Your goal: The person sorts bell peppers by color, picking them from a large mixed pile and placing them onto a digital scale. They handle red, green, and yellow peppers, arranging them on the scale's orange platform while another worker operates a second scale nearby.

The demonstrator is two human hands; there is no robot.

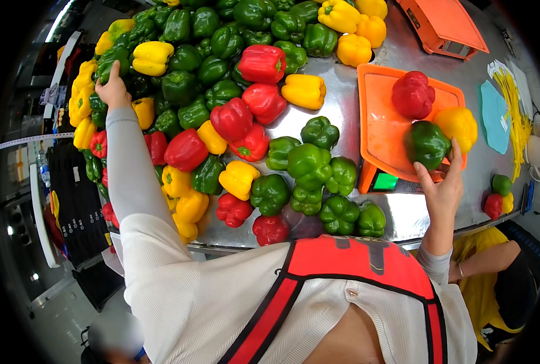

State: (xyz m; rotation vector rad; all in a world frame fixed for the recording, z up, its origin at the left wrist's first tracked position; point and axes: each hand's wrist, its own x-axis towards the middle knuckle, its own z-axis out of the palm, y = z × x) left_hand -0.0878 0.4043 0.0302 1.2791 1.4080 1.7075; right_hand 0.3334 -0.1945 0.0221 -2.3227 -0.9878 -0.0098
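Observation:
At the far left of the heap, my left hand (114,91) has its thumb and a finger on a dark green bell pepper (111,63); its other fingers are partly hidden. My right hand (445,186) is at the front right corner of an orange weighing tray (379,132). Its thumb presses a green bell pepper (426,143), and a raised finger reaches the edge of a yellow bell pepper (458,127). Behind these two, a red bell pepper (413,95) rests on the tray. Under the tray sits a scale with a lit green display (385,181).
Mixed bell peppers (179,88) cover the steel table's (342,100) left side. Several light green ones (309,166) lie before me. A second orange scale (447,22) stands behind. Yellow ties (515,118) and a small red, green and yellow pepper group (494,206) are rightward. Another person's arm (488,261) is beside me.

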